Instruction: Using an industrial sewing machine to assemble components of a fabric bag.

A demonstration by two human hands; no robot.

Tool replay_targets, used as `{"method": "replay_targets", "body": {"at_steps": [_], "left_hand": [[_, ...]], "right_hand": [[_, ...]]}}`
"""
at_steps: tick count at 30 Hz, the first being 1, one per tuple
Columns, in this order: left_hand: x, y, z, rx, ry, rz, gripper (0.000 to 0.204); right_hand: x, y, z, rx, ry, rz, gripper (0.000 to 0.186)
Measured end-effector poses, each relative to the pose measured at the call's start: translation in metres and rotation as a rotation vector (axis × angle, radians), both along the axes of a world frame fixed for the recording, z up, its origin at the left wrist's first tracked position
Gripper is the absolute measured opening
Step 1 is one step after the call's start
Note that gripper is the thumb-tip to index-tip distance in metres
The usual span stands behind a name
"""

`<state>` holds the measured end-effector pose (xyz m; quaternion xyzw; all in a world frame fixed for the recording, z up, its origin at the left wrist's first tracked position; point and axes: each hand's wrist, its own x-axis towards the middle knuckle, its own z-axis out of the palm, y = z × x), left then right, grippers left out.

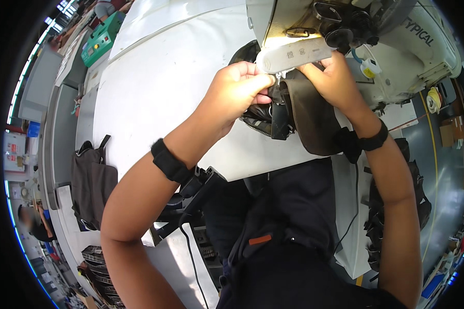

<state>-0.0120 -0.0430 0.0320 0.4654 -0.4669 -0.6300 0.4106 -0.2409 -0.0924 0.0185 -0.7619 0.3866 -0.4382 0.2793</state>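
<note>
A dark brown-black fabric bag piece (312,118) with zipper edges lies bunched under the head of a white industrial sewing machine (415,62). My left hand (242,90) is closed, thumb and fingers pinching the bag's edge just left of the needle area. On the other side, my right hand (335,82) grips the bag's upper edge, its fingertips partly behind the machine's pale cover plate (294,55). A lamp lights the spot between both hands. The needle itself is hidden. A flap of the bag hangs over the table's front edge.
The white worktable (160,77) stretches left. A dark bag (90,180) lies on the left, with striped dark fabric (98,270) below it. A green machine (102,38) stands far left. More dark pieces (397,206) hang at right. A person (38,221) is at far left.
</note>
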Motion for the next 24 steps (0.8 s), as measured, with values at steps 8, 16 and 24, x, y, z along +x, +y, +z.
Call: {"method": "replay_targets", "body": {"at_steps": [8, 16, 24], "left_hand": [[0.042, 0.048, -0.016, -1.042, -1.097, 0.201, 0.035], [0.008, 0.032, -0.032, -1.215, -0.826, 0.063, 0.049], [-0.012, 0.030, -0.047, -1.366, -0.743, 0.249, 0.036]], "right_hand": [[-0.002, 0.003, 0.004, 0.092, 0.036, -0.016, 0.031], [-0.001, 0.003, 0.004, 0.136, -0.014, 0.018, 0.028], [0.001, 0.001, 0.009, 0.124, -0.038, 0.058, 0.026]]}}
